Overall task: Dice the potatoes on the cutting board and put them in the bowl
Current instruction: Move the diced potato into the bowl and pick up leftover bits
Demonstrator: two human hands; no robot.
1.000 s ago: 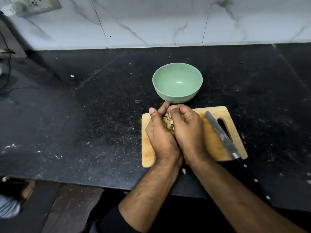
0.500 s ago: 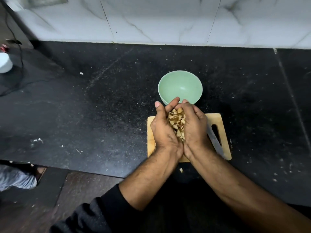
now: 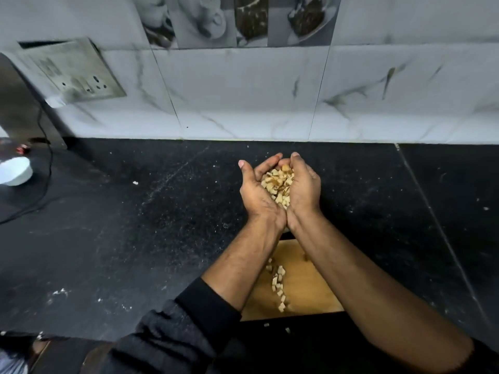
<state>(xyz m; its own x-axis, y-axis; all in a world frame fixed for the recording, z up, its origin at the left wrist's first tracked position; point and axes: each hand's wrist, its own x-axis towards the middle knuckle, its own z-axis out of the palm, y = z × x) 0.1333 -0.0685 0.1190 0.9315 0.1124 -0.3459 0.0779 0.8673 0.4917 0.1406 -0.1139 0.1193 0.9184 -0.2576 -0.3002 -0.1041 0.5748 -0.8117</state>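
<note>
My left hand (image 3: 258, 194) and my right hand (image 3: 303, 187) are cupped together, palms up, holding a heap of diced potato (image 3: 279, 183) between them. They are raised above the counter, beyond the far end of the wooden cutting board (image 3: 305, 287). A trail of loose potato dice (image 3: 278, 283) lies on the board between my forearms. The green bowl is hidden, and so is the knife.
The black stone counter (image 3: 135, 225) runs back to a marble-tiled wall (image 3: 243, 95). A switch plate (image 3: 71, 74) is on the wall at the left, with a black cable (image 3: 46, 168) and a white bowl (image 3: 13, 171) below it. Potato crumbs lie near the counter's front edge.
My cupped hands have lifted the diced potato off the board and carried it up and forward. The view has tilted up, and the green bowl is now covered by my hands.
</note>
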